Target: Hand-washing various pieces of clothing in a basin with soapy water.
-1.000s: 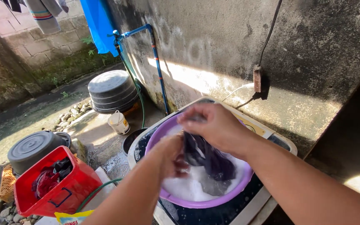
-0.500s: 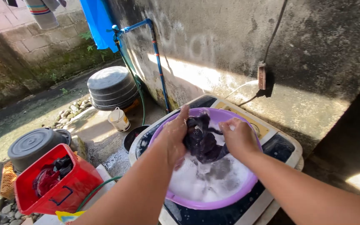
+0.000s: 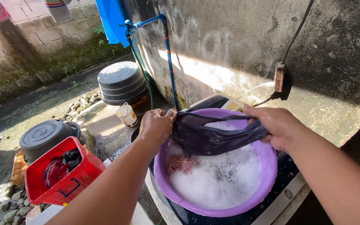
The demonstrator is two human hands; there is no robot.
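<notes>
A wet dark garment [image 3: 213,137] is stretched out above a purple basin [image 3: 267,183] full of soapy water. My left hand [image 3: 157,125] grips its left end over the basin's near-left rim. At the far right rim my right hand [image 3: 273,125] holds the other end. A pinkish cloth [image 3: 180,163] lies half sunk in the suds under the garment. The basin rests on top of a washing machine [image 3: 290,189].
A red tub [image 3: 78,175] with dark clothes stands at lower left, beside an upturned grey basin [image 3: 44,137]. Stacked grey basins [image 3: 121,83] and a small white bucket [image 3: 128,114] sit by the wall. A blue water pipe [image 3: 169,62] and green hose run down the concrete wall.
My hands have pulled apart, spreading the bunched dark garment into a band above the suds. The view has shifted slightly to the left.
</notes>
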